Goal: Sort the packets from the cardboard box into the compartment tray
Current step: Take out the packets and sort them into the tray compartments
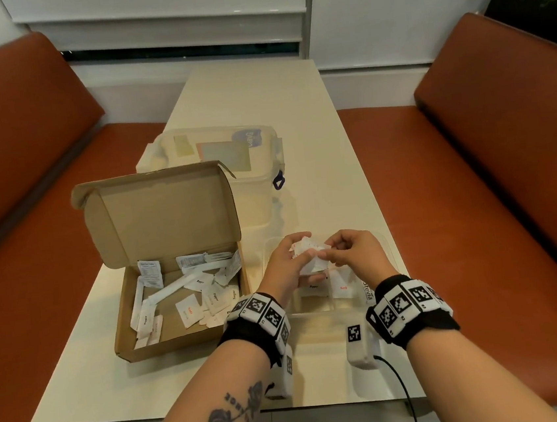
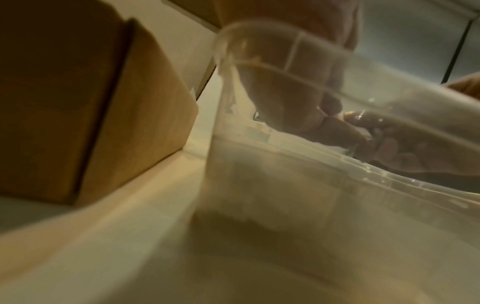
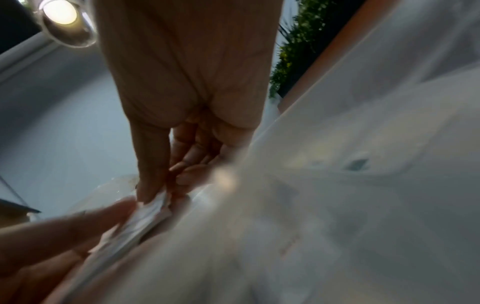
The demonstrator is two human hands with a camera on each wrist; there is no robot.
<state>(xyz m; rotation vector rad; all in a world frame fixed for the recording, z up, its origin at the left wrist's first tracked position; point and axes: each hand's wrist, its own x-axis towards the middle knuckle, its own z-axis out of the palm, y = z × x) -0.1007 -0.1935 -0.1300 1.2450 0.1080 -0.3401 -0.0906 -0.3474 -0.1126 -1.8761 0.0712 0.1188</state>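
Forearms enter from 6 o'clock, each wrist banded in black with white coded blocks. Left hand [image 1: 284, 265] and right hand [image 1: 350, 251] meet above the compartment tray [image 1: 385, 239]; the fingers [image 3: 153, 164] of both are curled and pinching a small stack of white paper packets [image 1: 307, 252] between them, held clear of the tray floor.

Clear, thin-walled plastic forms the tray, with rounded corners and low dividers; flat packets marked "Pepper" and "Salt" lie in separate compartments beneath the hands. Its right rim stands near the table [image 1: 250, 86] edge at 3 o'clock.

At 9 o'clock, just beside the tray, sits the cardboard box [image 1: 172, 256], brown corrugated, lid propped upright, its floor scattered with loose white sachets and long sticks. Behind it at 12 o'clock stands a lidded translucent tub [image 1: 216, 155] with a blue clip. Smooth cream table surface runs bare beyond the tub, flanked by rust-coloured benches [image 1: 506, 169].
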